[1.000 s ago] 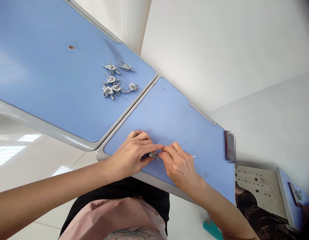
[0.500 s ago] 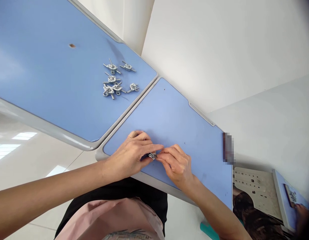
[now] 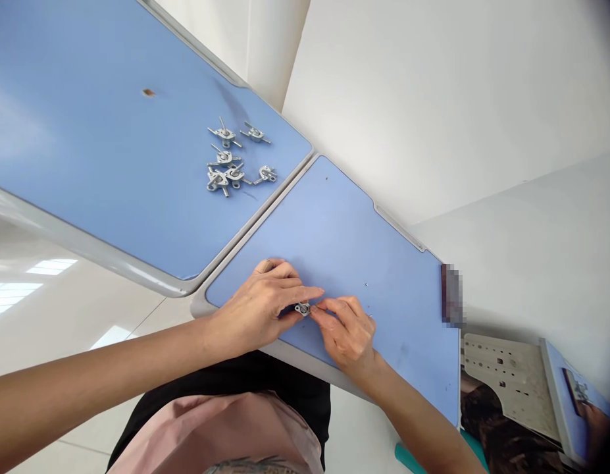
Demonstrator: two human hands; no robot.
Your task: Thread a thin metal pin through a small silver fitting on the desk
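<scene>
1. A small metal fitting point(image 3: 303, 308) is held just above or against the right-hand blue desk point(image 3: 329, 230), near its front edge; which of the two cannot be told.
2. The fitting is grasped by the left hand point(image 3: 268, 299), its thumb set at the near side and its fingers curved over the far side, with the index finger extended past the piece toward the right hand point(image 3: 348, 329).
3. The thumb and index finger of the right hand are drawn together in a pinch at the fitting's right end. Whether anything small is caught between them cannot be told, as the tips are too small in view.
4. A tiny bright speck point(image 3: 366, 284) is seen on the desk beyond the right hand.
5. On the left-hand blue table point(image 3: 112, 164), six similar metal pieces point(image 3: 226, 157) are laid near the corner by the seam; some are crowded together, and two are set apart on the side toward the seam and wall.
6. A dark object point(image 3: 451, 295), partly blurred out, is placed at the desk's right edge.
7. Farther right, a pale perforated panel point(image 3: 512, 378) is seen, and beyond it another blue surface point(image 3: 556, 375) bearing a dark tray point(image 3: 572, 392), by which part of another person's hand point(image 3: 597, 416) is visible.
</scene>
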